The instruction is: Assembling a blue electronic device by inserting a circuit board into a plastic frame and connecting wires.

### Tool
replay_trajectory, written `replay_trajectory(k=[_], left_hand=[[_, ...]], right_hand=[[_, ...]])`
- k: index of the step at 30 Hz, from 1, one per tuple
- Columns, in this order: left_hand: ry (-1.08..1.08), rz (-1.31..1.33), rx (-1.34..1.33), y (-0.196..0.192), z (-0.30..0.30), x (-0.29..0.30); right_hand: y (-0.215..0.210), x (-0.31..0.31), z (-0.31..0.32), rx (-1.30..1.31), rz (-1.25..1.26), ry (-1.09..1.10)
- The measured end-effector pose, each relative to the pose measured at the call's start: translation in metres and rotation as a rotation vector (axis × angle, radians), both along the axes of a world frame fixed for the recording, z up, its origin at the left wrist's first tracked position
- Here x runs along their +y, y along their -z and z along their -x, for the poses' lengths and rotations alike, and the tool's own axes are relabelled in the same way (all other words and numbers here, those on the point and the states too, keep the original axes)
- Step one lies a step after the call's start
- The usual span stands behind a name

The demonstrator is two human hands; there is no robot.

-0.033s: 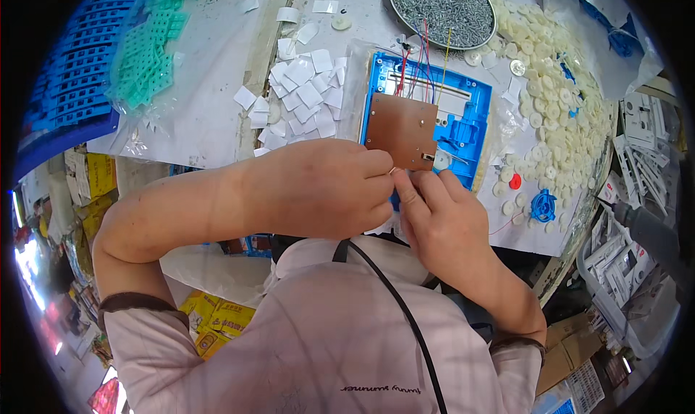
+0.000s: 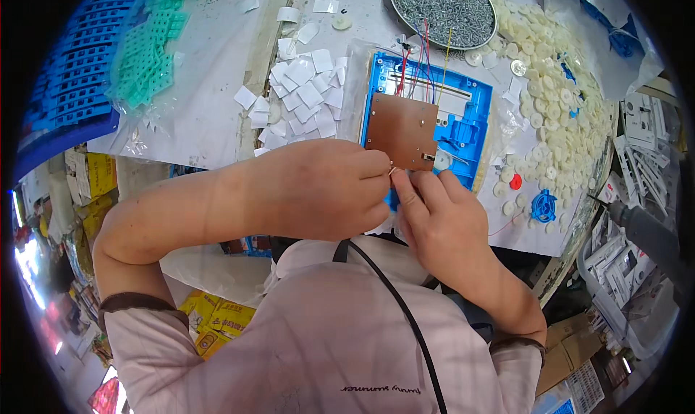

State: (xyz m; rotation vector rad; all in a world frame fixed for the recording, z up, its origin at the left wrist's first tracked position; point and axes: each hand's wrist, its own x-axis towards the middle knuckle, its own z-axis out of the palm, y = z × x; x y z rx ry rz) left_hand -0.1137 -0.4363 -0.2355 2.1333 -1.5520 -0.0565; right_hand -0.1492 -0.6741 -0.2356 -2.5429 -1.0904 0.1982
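A blue plastic housing (image 2: 474, 117) lies open in front of me, with a brown circuit board (image 2: 402, 128) resting over its left part. Red, blue and yellow wires (image 2: 434, 74) rise from behind the board's far edge. At the near edge of the board, my left hand (image 2: 333, 189) is closed, knuckles up, its fingertips turned away from view. My right hand (image 2: 449, 218) meets it there, thumb and fingers bent together in a pinch. Something thin and small shows between the two hands, too tiny to name. The hands cover the near end of the housing.
Beyond the housing stands a round tray of screws (image 2: 441, 12). Many cream plastic wheels (image 2: 550, 117) spread to the right, with a red wheel (image 2: 515, 182) and a blue round part (image 2: 543, 205) nearer. White paper squares (image 2: 308, 88) lie left, green grids (image 2: 145, 59) farther. A power screwdriver (image 2: 648, 233) hangs at right.
My left hand's fingertips have drawn very slightly to the left, away from my right thumb. The housing and board have not moved.
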Motion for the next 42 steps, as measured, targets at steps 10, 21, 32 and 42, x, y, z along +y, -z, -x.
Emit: replay_trajectory(k=[10,21,32,42], left_hand=[[-0.877,0.018,0.282,-0.009,0.054,0.020],[-0.968,0.375,0.995,0.003,0.093,-0.006],[-0.732,0.681,0.993,-0.001,0.039,-0.009],[-0.534,0.504,0.825,-0.004,0.030,-0.023]], right_hand=[[-0.015,-0.004,-0.002,0.131,-0.073,-0.075],[-0.007,0.004,-0.004,0.012,0.083,-0.077],[-0.021,-0.002,-0.013,0.114,0.102,-0.206],[-0.025,-0.021,-0.007,0.353,-0.571,0.432]])
